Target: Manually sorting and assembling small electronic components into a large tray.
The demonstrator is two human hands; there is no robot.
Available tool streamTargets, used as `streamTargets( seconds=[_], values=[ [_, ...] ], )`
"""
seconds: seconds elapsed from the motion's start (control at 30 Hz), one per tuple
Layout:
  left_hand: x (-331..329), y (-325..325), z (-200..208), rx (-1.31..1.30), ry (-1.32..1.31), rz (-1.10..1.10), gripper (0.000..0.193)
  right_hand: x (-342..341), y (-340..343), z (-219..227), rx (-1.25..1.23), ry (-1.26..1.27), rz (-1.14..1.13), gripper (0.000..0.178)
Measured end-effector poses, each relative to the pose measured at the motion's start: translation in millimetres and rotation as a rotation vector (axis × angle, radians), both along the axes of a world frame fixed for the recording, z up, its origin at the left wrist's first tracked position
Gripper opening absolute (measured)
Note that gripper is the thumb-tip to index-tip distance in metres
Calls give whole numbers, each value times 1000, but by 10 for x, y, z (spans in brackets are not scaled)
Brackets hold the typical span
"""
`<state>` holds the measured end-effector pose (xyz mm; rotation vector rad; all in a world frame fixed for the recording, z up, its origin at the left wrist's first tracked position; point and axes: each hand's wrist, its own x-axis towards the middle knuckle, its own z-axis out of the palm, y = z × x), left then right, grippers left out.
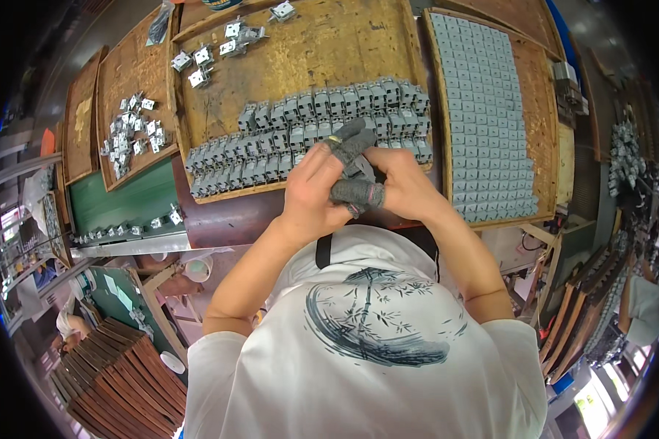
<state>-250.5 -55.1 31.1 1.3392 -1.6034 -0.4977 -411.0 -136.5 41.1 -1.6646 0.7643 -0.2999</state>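
My left hand (311, 184) and my right hand (403, 183) meet in front of my chest, over the near edge of a wooden tray (329, 55). Grey knit cloth (357, 193) covers some of the fingers, while the backs of both hands are bare. Both hands are closed, their fingertips together around a small grey piece (362, 170) that is mostly hidden. Just beyond them, rows of grey block-shaped metal-and-plastic parts (271, 139) stand packed in the tray. Several loose silvery parts (201, 55) lie at its far left.
To the right, another wooden tray (542, 132) holds tight rows of grey square parts (483, 117). At left, more loose parts (132, 132) lie on a wooden board, beside a green surface (117, 197) with small parts along its edge. Brown boards (124, 373) are stacked at lower left.
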Motion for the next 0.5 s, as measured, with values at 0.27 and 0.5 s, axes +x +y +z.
streamTargets(
  seconds=[0.27, 0.5],
  values=[
    [258, 20, 66, 16, -218, -153, 63, -52, 67, -103, -189, 64, 70, 38],
    [1784, -118, -118, 493, -132, 356, 54, -1048, -334, -327, 73, -109, -569, 21]
  ],
)
